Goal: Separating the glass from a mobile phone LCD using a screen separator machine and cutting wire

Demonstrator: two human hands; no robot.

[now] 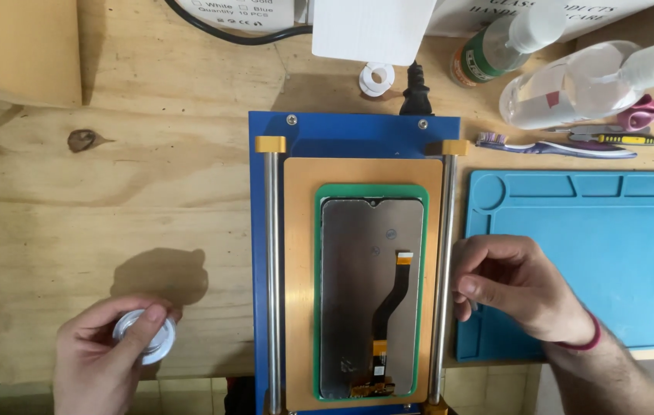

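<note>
Far left, the left hand (100,357) sits low on the desk (112,192), fingers curled round a small white spool (145,336), thumb laid over its top. Its shadow falls on the bare wood just above. Moving to the centre, a blue machine (354,127) with two steel rails (272,277) running top to bottom carries an orange pad (300,292). On that pad lies a green mat (316,307), and in the mat, face down, a phone screen (350,292), its flex cable (392,296) snaking down the grey back. A second white spool (376,79) and a black plug (414,92) sit at the machine's top edge. Now the right hand (515,288): fingers bent and drawn together, thumb to fingertips, just beside the right rail; whether it pinches anything, I cannot tell. Under its wrist, a blue work mat (619,253). Above that, a toothbrush (554,145), a screwdriver (623,139), clear bottles (565,84).
</note>
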